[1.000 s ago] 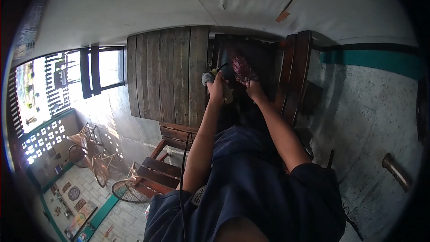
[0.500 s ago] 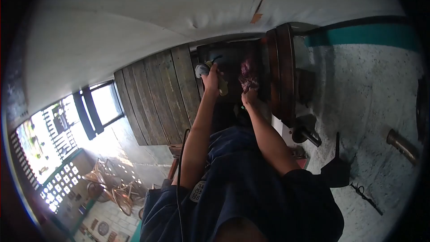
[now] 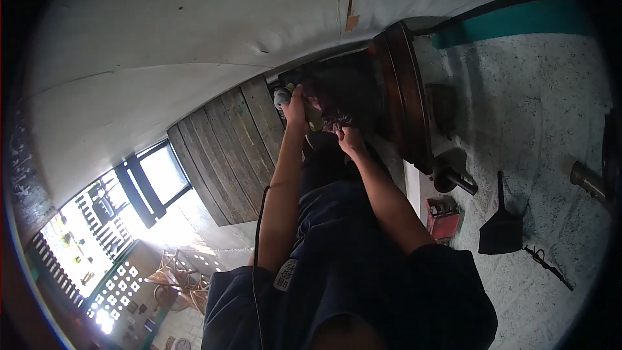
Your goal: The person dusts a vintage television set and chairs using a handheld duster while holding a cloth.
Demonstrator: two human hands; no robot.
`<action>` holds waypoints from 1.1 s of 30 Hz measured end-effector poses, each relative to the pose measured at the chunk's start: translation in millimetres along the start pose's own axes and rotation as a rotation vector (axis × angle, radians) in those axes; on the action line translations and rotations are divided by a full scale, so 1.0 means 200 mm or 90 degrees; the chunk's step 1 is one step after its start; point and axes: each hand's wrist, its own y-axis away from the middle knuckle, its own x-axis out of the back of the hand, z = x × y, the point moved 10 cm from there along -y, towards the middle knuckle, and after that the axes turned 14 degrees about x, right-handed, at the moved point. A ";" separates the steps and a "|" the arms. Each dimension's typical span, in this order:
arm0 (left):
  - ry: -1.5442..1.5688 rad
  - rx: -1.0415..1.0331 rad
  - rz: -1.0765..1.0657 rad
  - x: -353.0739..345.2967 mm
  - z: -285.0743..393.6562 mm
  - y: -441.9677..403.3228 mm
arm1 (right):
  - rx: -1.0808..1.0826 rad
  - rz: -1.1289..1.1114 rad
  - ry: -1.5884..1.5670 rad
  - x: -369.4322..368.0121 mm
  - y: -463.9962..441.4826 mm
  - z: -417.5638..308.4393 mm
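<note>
My left hand [image 3: 296, 110] is closed around a yellowish, bottle-like thing [image 3: 314, 120], whose exact kind I cannot make out. A grey bundle [image 3: 281, 97] sits at that hand's outer side. In my right hand [image 3: 350, 141] is the lower end of a shaggy purple duster [image 3: 332, 115]. Its purple head slants up and left, right beside the yellowish thing; whether they touch is unclear. Both hands are in front of a dark wooden piece of furniture [image 3: 356, 84], and shadow hides much of its surface.
A plank panel [image 3: 223, 152] stands to the left, with a bright window [image 3: 162, 172] beyond. Dark boards [image 3: 403, 94] rise on the right. Along the speckled wall are a black dustpan [image 3: 501, 233], a red box [image 3: 443, 219] and a dark pipe-like fitting [image 3: 457, 180]. Wicker chairs [image 3: 184, 285] are at lower left.
My right hand has moved left, bringing the purple duster over beside the yellowish thing. My left hand has shifted slightly left in view. The camera view has tilted a little.
</note>
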 end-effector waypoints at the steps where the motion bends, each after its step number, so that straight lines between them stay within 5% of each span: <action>1: 0.002 0.001 0.003 0.03 -0.02 -0.02 | 0.012 0.032 -0.001 0.00 0.01 -0.02; 2: 0.007 0.000 0.005 0.05 -0.03 -0.04 | 0.013 0.030 -0.001 -0.03 0.00 -0.04; 4: 0.014 -0.003 0.007 0.07 -0.05 -0.06 | 0.044 0.271 0.030 0.09 0.03 -0.08; 5: 0.009 0.007 0.010 0.08 -0.07 -0.06 | 0.044 0.272 0.029 0.10 0.03 -0.04; 7: 0.004 0.020 0.009 0.08 -0.13 -0.07 | 0.005 0.027 -0.003 0.08 0.03 0.03; 15: -0.022 0.026 -0.033 -0.09 -0.27 0.01 | -0.130 0.200 0.166 0.20 0.28 0.52; 17: -0.039 0.023 -0.045 -0.12 -0.31 0.01 | -0.081 0.023 0.112 0.17 0.29 0.57; 18: -0.049 0.018 -0.048 -0.13 -0.32 0.02 | -0.084 0.025 0.110 0.15 0.31 0.60; 20: -0.051 0.029 -0.031 -0.13 -0.36 0.05 | -0.031 0.278 0.139 0.22 0.39 0.60; 24: -0.009 0.066 -0.014 -0.09 -0.43 0.08 | -0.026 0.173 0.022 0.25 0.40 0.47; 26: -0.010 0.059 0.002 -0.04 -0.45 0.07 | 0.092 0.088 0.049 0.24 0.36 0.38; 29: -0.007 0.039 0.031 0.04 -0.44 0.12 | 0.116 0.263 0.020 0.21 0.36 0.28; 33: 0.035 0.031 0.043 0.13 -0.44 0.21 | 0.188 0.167 -0.055 0.14 0.26 0.19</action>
